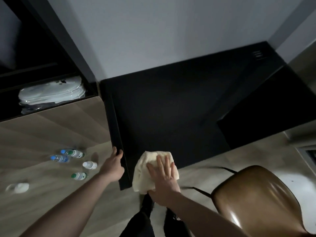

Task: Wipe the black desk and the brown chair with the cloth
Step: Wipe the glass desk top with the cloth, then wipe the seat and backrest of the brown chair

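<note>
At the near left corner of the black tabletop (171, 103), wiping is under way. Well to the right stands the brown chair (256, 199), not yet touched. A cream cloth (147, 170) lies on the corner under the flat, spread right hand (162, 177). The left hand (113, 162) grips the tabletop's side edge. Best to press evenly and stroke from the edge toward the wall.

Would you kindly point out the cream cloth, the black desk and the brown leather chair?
cream cloth (145, 170): head view, bare folds left of the pressing hand.
black desk (171, 108): head view, bare top.
brown leather chair (256, 194): head view, glossy seat.
</note>
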Tool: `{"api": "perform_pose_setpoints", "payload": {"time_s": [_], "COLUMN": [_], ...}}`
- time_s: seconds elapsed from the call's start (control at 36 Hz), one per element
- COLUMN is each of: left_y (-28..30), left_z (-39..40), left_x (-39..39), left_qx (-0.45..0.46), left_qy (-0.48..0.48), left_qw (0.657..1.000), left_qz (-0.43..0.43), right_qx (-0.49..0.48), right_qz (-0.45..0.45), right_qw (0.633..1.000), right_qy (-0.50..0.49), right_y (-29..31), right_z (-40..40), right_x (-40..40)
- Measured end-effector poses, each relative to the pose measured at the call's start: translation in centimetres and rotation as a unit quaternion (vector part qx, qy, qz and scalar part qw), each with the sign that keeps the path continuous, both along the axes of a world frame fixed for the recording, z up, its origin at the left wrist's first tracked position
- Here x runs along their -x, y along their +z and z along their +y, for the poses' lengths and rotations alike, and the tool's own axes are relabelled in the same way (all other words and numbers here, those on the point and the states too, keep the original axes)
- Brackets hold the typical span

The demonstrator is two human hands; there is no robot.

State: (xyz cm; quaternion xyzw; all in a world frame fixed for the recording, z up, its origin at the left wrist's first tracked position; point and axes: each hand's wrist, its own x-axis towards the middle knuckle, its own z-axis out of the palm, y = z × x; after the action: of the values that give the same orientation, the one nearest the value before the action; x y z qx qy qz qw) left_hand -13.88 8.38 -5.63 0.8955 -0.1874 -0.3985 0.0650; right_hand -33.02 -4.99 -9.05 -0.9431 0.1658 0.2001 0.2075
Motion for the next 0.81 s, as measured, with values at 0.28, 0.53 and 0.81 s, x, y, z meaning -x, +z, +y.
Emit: {"api": "perform_pose_setpoints", "payload": {"time_s": [0.28,0.53,0.81], "left_y": [0.0,0.3,0.0], "left_z": [1.6,-0.6,-7.8], "left_x": [-0.6,4.3,18.0], "left_qx": [-0.014,0.081,0.157], "left_qy": [-0.067,-0.158,-0.224], "left_qw": [0.998,0.98,0.961], "left_qz": [0.006,-0.088,-0.034], "right_qx": [0.061,-0.144,-0.262], "right_qz": [-0.039,-0.094,-0.136], "right_qw": [0.996,0.973,0.821], "right_qy": [-0.043,-0.154,-0.49], "right_y": [-1.9,2.7,4.4], "right_z": [2.2,0.4,-2.8], "right_x": [0.3,6.1,24.8]}}
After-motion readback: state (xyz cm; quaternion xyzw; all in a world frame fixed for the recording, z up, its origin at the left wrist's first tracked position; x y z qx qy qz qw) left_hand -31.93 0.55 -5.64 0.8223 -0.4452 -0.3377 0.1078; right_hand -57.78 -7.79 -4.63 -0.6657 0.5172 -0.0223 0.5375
